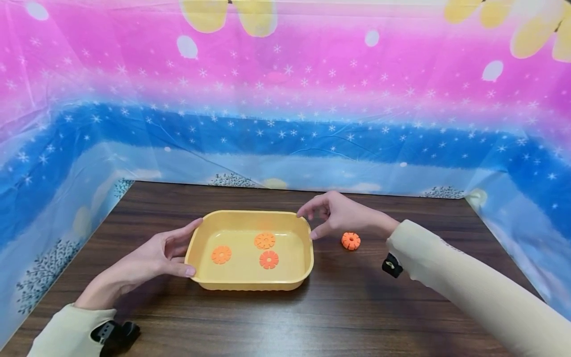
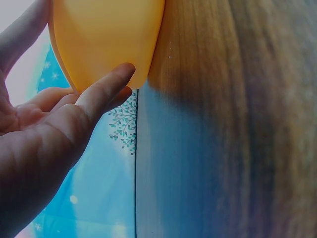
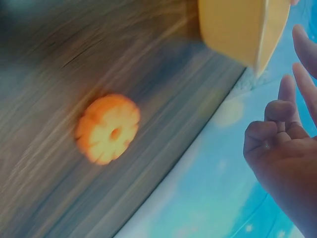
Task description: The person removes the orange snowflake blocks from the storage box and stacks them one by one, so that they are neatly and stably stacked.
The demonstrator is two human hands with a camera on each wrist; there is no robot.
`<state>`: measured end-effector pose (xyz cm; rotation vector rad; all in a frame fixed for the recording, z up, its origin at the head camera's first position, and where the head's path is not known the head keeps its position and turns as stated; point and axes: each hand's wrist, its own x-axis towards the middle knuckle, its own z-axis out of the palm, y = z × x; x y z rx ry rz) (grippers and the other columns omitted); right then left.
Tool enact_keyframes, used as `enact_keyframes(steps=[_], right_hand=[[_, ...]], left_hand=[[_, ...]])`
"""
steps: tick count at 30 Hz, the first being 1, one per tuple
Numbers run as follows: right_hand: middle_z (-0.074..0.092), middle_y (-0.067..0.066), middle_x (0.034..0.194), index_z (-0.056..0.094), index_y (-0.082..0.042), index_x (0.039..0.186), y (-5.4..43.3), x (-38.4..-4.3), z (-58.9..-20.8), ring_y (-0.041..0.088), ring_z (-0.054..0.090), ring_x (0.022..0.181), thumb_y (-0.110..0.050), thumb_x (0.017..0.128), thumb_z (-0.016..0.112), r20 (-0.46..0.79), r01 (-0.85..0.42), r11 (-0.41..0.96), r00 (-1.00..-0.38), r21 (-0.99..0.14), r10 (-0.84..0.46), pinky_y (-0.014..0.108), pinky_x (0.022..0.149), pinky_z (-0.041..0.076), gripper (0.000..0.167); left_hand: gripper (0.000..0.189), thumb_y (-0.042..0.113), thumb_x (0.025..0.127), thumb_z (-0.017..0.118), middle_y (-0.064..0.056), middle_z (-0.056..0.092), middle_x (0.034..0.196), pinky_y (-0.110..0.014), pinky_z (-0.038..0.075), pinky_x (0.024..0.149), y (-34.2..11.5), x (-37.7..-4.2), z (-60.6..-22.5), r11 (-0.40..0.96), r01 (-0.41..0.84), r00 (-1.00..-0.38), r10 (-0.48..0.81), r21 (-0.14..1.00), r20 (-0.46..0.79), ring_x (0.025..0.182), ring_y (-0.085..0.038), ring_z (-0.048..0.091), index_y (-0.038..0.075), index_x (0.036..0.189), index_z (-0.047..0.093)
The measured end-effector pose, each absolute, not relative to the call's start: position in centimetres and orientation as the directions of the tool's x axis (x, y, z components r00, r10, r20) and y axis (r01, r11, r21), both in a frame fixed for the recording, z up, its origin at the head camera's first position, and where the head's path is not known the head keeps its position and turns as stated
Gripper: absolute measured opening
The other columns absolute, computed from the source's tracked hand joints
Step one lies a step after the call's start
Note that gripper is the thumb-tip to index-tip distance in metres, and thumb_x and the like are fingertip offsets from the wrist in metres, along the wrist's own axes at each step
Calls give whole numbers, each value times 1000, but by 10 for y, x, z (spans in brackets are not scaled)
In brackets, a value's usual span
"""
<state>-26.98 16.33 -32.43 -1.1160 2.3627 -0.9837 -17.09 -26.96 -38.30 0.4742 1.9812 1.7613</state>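
Note:
A yellow basin [image 1: 250, 283] stands on the table with three flat orange notched discs inside: one disc [image 1: 221, 255] on the left, a second [image 1: 265, 241] towards the far side, a third [image 1: 269, 260] nearer. My left hand [image 1: 153, 255] holds its left end, thumb at the near corner and fingers along the outer wall [image 2: 106, 44]. At the far right corner, my right hand [image 1: 343, 215] has its thumb and forefinger at the rim; other fingers [image 3: 278, 110] bend loosely. A thicker orange notched piece [image 1: 351, 241] lies under the right wrist, untouched.
The dark wood-grain table [image 1: 339, 317] carries everything. A pink and blue patterned cloth [image 1: 285, 134] rises behind its far edge and along both sides. Each wrist wears a small black camera, the left camera [image 1: 115, 337] and the right camera [image 1: 392, 266].

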Motion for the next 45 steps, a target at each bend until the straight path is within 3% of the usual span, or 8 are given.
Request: enact_keyframes(steps=[9, 18, 24, 33, 45], right_hand=[[63, 4, 99, 75, -5, 128, 129, -272, -333, 14, 36, 59, -3, 85, 87, -7, -581, 369, -531, -725, -848, 25, 58, 35, 45], [64, 23, 104, 73, 1, 130, 94, -273, -344, 25, 34, 64, 1, 84, 87, -84, -562, 371, -470, -739, -879, 26, 60, 32, 48], [65, 20, 100, 74, 1, 126, 78, -275, -354, 20, 37, 62, 3, 80, 89, -113, -569, 362, -425, -739, -898, 23, 59, 33, 48], [68, 13, 92, 78, -2, 118, 65, -275, -365, 12, 51, 74, 2, 77, 92, -189, -579, 432, -432, -691, -882, 21, 68, 44, 44], [63, 11, 85, 79, -1, 110, 58, -274, -369, 11, 51, 76, 11, 74, 89, -252, -574, 473, -423, -668, -870, 21, 70, 46, 40]], left_hand=[[109, -3, 90, 80, -25, 13, 172, -35, 53, 102, -270, -170, -383, 141, -43, -847, 521, 989, -111, 149, -49, 30, 7, 170, 7], [109, -3, 89, 81, -24, 13, 172, -36, 54, 102, -269, -171, -382, 143, -49, -845, 521, 988, -117, 149, -49, 32, 8, 170, 8], [109, -2, 89, 81, -24, 13, 173, -36, 54, 102, -270, -170, -383, 149, -53, -850, 512, 987, -123, 150, -48, 30, 8, 170, 9], [109, -3, 89, 81, -23, 12, 173, -35, 53, 103, -271, -171, -382, 144, -40, -849, 517, 989, -110, 150, -48, 27, 7, 170, 9], [109, -3, 89, 81, -23, 11, 173, -37, 54, 102, -270, -171, -383, 143, -42, -848, 517, 989, -111, 150, -49, 27, 7, 170, 9]])
